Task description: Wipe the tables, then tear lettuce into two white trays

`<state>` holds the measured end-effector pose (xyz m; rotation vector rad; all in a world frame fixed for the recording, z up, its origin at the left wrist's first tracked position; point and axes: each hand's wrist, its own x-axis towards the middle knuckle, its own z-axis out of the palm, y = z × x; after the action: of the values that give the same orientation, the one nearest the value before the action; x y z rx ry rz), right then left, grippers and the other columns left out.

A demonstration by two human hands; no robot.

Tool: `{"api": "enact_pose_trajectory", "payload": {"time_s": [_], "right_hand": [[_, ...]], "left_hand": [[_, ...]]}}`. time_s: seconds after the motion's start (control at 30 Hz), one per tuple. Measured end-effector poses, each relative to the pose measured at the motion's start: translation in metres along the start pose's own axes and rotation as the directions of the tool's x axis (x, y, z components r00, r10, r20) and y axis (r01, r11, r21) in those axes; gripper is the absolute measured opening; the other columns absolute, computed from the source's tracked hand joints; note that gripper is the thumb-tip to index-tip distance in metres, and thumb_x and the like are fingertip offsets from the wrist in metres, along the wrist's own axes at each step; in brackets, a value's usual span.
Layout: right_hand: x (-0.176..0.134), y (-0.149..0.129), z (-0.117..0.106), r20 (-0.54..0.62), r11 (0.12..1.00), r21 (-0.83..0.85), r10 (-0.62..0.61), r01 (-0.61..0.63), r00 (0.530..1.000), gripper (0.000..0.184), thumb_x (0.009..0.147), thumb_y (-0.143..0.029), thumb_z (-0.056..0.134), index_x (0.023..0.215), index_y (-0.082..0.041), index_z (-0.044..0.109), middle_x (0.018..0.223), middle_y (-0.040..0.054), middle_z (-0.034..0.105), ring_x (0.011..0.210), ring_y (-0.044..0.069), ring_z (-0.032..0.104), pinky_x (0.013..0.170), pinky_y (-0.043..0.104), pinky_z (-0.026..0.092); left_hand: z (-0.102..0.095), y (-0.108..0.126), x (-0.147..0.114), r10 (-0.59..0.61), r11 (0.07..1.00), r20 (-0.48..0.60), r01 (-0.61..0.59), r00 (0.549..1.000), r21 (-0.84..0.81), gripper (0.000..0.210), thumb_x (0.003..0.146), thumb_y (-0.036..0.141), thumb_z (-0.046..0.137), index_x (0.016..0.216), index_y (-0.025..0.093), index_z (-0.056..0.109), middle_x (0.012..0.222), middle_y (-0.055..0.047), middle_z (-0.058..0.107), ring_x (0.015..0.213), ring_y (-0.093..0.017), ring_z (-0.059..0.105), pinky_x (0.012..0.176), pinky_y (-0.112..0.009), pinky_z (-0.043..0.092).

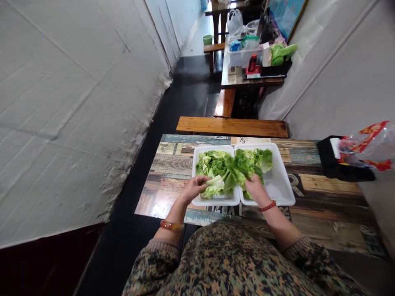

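Note:
Two white plastic trays stand side by side on the wood-patterned table. Green lettuce leaves (212, 162) fill much of the left tray (195, 164). In the right tray (282, 181), more lettuce (262, 158) lies toward the left side, and the tray's white bottom shows at the right. My left hand (196, 188) pinches the pale stem end of a lettuce leaf (215, 186) over the left tray's front. My right hand (255, 190) is closed on lettuce leaves (239, 167) above the left part of the right tray; its fingertips are partly hidden by the leaves.
The table (173, 164) reaches right to a black holder (331, 158) with a red-patterned plastic bag (367, 144). A wooden bench (231, 126) runs behind it. Farther back, another table carries a white bin (243, 58) and a red bottle (252, 62). A white wall (77, 102) rises on the left.

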<state>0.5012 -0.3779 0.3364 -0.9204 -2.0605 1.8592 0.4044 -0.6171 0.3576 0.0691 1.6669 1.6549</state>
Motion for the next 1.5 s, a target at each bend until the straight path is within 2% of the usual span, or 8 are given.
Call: {"api": "enact_pose_trajectory", "payload": {"time_s": [0.17, 0.33, 0.63, 0.83, 1.07, 1.2, 1.3, 1.5], "right_hand": [[-0.004, 0.002, 0.013, 0.211, 0.968, -0.226, -0.062, 0.110, 0.975, 0.021, 0.065, -0.034, 0.070, 0.081, -0.020, 0.071, 0.073, 0.0030, 0.071, 0.070, 0.020, 0.061, 0.070, 0.031, 0.048], [-0.027, 0.005, 0.041, 0.616, 0.993, 0.019, 0.080, -0.116, 0.784, 0.026, 0.067, -0.039, 0.073, 0.076, -0.016, 0.068, 0.068, -0.0006, 0.067, 0.064, 0.015, 0.057, 0.062, 0.026, 0.047], [-0.043, 0.012, 0.042, 0.494, 0.973, 0.029, 0.186, -0.230, 0.850, 0.030, 0.070, -0.038, 0.073, 0.089, -0.016, 0.066, 0.076, -0.0015, 0.068, 0.068, 0.014, 0.059, 0.063, 0.023, 0.049], [-0.052, 0.023, 0.070, 0.208, 0.988, -0.039, 0.151, -0.146, 0.966, 0.024, 0.076, -0.035, 0.063, 0.094, -0.019, 0.065, 0.089, 0.0033, 0.072, 0.084, 0.019, 0.065, 0.076, 0.031, 0.052], [-0.059, 0.016, 0.104, 0.324, 0.986, -0.131, -0.060, 0.107, 0.944, 0.029, 0.079, -0.024, 0.056, 0.107, -0.019, 0.061, 0.105, 0.0080, 0.068, 0.098, 0.021, 0.063, 0.090, 0.036, 0.048], [-0.041, 0.018, 0.089, 0.547, 0.960, -0.189, -0.073, 0.208, 0.834, 0.032, 0.079, -0.025, 0.059, 0.110, -0.018, 0.063, 0.108, 0.0070, 0.067, 0.094, 0.019, 0.063, 0.086, 0.034, 0.050], [-0.015, 0.022, 0.067, 0.494, 0.901, -0.352, -0.052, 0.254, 0.868, 0.029, 0.087, -0.023, 0.049, 0.112, -0.019, 0.064, 0.107, 0.0077, 0.068, 0.095, 0.018, 0.064, 0.088, 0.034, 0.049], [0.005, 0.031, 0.064, 0.496, 0.516, -0.727, -0.062, 0.453, 0.866, 0.032, 0.088, -0.025, 0.056, 0.120, -0.019, 0.058, 0.111, 0.0116, 0.062, 0.101, 0.022, 0.060, 0.087, 0.033, 0.046]], "left_hand": [[0.001, 0.044, -0.012, 0.207, 0.935, 0.248, -0.266, 0.946, 0.236, 0.019, 0.078, 0.025, 0.065, 0.091, 0.021, 0.077, 0.096, -0.008, 0.071, 0.082, -0.019, 0.063, 0.070, -0.027, 0.047], [0.018, 0.056, 0.003, 0.257, 0.639, 0.480, -0.520, 0.839, 0.566, 0.027, 0.080, 0.012, 0.054, 0.077, 0.024, 0.078, 0.081, -0.008, 0.069, 0.081, -0.021, 0.062, 0.083, -0.034, 0.044], [0.032, 0.029, 0.007, 0.257, 0.506, 0.359, -0.442, 0.897, 0.741, 0.027, 0.074, 0.007, 0.056, 0.092, 0.020, 0.073, 0.092, -0.009, 0.063, 0.088, -0.023, 0.060, 0.085, -0.036, 0.047], [0.011, -0.003, -0.001, 0.266, 0.934, -0.353, -0.149, 0.897, 0.324, 0.048, 0.069, 0.029, 0.076, 0.114, 0.020, 0.063, 0.116, -0.012, 0.062, 0.096, -0.024, 0.061, 0.088, -0.039, 0.048], [0.030, -0.045, -0.019, -0.195, 0.863, -0.189, 0.077, 0.962, -0.500, 0.054, 0.057, 0.035, 0.087, 0.103, 0.015, 0.068, 0.100, -0.010, 0.074, 0.095, -0.023, 0.068, 0.090, -0.034, 0.051], [0.014, -0.053, -0.007, -0.283, 0.815, -0.311, 0.057, 0.907, -0.576, 0.045, 0.057, 0.028, 0.086, 0.096, 0.015, 0.067, 0.088, -0.007, 0.075, 0.084, -0.022, 0.071, 0.079, -0.034, 0.056], [-0.005, -0.060, -0.001, -0.331, 0.805, -0.429, 0.013, 0.840, -0.594, 0.040, 0.059, 0.025, 0.084, 0.093, 0.015, 0.066, 0.083, -0.006, 0.074, 0.083, -0.021, 0.071, 0.078, -0.035, 0.057], [-0.002, -0.073, 0.000, -0.343, 0.828, -0.452, 0.039, 0.823, -0.559, 0.038, 0.056, 0.020, 0.082, 0.089, 0.017, 0.064, 0.075, -0.003, 0.073, 0.078, -0.022, 0.072, 0.074, -0.035, 0.058]]}}
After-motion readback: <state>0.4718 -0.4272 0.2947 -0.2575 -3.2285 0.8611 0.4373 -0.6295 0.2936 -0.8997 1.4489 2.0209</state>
